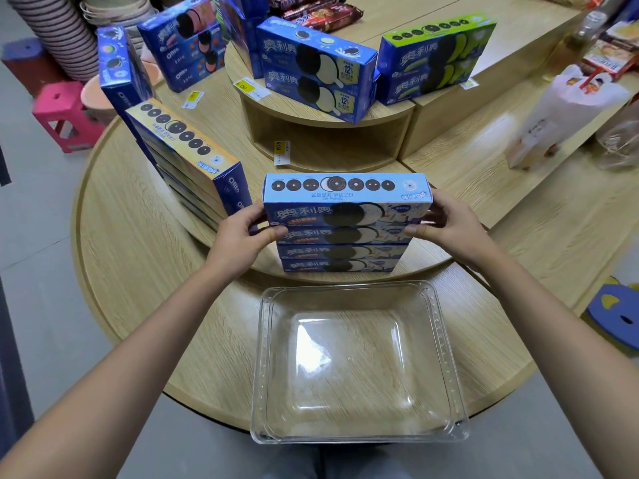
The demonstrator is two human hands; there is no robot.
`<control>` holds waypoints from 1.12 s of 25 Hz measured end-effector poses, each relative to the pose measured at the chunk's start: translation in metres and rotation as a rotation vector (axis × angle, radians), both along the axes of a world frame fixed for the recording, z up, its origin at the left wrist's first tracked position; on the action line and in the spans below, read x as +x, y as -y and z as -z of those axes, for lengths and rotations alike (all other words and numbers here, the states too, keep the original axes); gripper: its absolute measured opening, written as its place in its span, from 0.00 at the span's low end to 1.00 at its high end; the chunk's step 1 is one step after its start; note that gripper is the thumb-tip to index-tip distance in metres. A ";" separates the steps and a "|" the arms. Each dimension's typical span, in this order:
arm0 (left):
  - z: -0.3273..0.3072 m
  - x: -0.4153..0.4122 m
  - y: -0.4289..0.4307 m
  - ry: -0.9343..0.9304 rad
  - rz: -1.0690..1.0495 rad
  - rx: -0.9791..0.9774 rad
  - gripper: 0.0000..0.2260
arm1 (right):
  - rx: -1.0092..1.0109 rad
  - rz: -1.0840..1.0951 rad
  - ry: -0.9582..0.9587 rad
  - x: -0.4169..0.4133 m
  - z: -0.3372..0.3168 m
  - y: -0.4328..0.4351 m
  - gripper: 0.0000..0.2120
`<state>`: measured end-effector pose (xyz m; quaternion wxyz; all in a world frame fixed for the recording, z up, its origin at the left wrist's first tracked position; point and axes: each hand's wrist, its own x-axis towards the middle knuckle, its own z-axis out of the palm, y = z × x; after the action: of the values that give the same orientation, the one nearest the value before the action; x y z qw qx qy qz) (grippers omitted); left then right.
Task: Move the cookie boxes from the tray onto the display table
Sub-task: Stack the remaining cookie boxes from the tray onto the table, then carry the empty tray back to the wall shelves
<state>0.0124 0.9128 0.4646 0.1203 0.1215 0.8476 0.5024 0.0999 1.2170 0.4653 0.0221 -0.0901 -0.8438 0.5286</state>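
The left hand (pixel 247 229) gripped the left end of the top cookie box (pixel 345 202), fingers curled round the end and thumb on the near face. The right hand (pixel 446 219) gripped the right end the same way. The thumbs lay low on that face, near the seam with the box beneath.

This light-blue box sat on top of a stack of cookie boxes (pixel 340 254), three more of the same kind, standing on the round wooden display table (pixel 145 243).

Just near of the stack lay the clear plastic tray (pixel 439 340), its near edge hanging past the table's rim; the wood grain showed through its bottom.

To the left of the held box stood a leaning pile of yellow-topped boxes (pixel 183 150), and behind it an upright blue box (pixel 117 70).

Farther back, a raised curved shelf (pixel 328 140) carried white-cream boxes (pixel 314 70), with yellow price tags (pixel 243 86) on its edge. Pink-cream boxes (pixel 186 46) stood far left and green-cream boxes (pixel 432 53) far right.

A blurred white bag (pixel 567 112) stood on the right, and a pink stool (pixel 65 115) was on the floor at the left.
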 end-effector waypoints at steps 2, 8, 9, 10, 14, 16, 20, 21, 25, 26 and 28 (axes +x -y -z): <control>0.000 0.004 -0.001 -0.039 0.015 -0.026 0.19 | -0.006 -0.012 0.000 0.002 0.001 0.000 0.29; 0.042 0.036 0.025 -0.034 -0.092 0.042 0.24 | 0.072 0.213 0.013 0.046 0.027 -0.005 0.29; 0.056 0.050 0.030 -0.024 -0.116 0.048 0.23 | 0.098 0.266 0.035 0.060 0.040 -0.001 0.27; 0.070 0.065 0.035 -0.013 -0.131 0.017 0.23 | 0.125 0.315 0.071 0.075 0.055 0.003 0.27; 0.125 0.112 0.050 0.095 -0.193 -0.202 0.24 | 0.202 0.456 0.256 0.122 0.110 0.021 0.30; 0.141 0.126 0.054 0.190 -0.220 -0.248 0.27 | 0.185 0.472 0.340 0.139 0.126 0.030 0.31; 0.153 0.141 0.057 0.295 -0.263 -0.276 0.28 | 0.168 0.505 0.381 0.154 0.139 0.039 0.30; 0.153 0.143 0.057 0.306 -0.274 -0.279 0.27 | 0.167 0.514 0.391 0.155 0.140 0.040 0.30; 0.155 0.151 0.052 0.315 -0.241 -0.330 0.19 | 0.213 0.537 0.441 0.159 0.144 0.045 0.25; 0.157 0.153 0.052 0.310 -0.233 -0.355 0.18 | 0.237 0.536 0.447 0.159 0.144 0.046 0.24; 0.160 0.153 0.052 0.285 -0.239 -0.408 0.15 | 0.275 0.535 0.456 0.159 0.144 0.048 0.20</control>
<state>0.1656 0.8613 0.3048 0.2004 -0.0781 0.9140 0.3441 0.2590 1.1689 0.3213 -0.0173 -0.4190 -0.8367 0.3521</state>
